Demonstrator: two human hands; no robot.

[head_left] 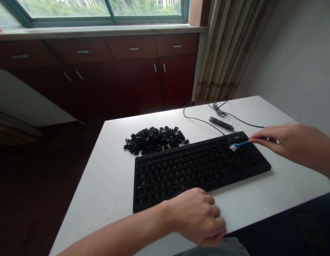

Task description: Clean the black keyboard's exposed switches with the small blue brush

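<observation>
Slantwise, a blue-handled brush (241, 144) is gripped between the fingers (258, 139) of the right hand (294, 145), its white bristles set down on the upper right area of a black keyboard (199, 170). The fingers (214, 213) of the left hand (195, 217) are loosely curled, and the hand is rested against the keyboard's near edge; nothing is seen held, though the inside of the curl is hidden. The keyboard is laid flat on a white table (95, 185), with its keycaps apparently removed and rows of bare stems exposed. A heap of black keycaps (154, 140) is piled just beside its far left edge. A black cable (199, 120) is led from the far edge and looped across the table, near a black cylindrical object (221, 123) and a small metal clip (235, 123). Dark wooden cabinets (101, 78) are seen beyond, beneath a window (101, 10), with a patterned curtain (223, 53) hung to the right.
</observation>
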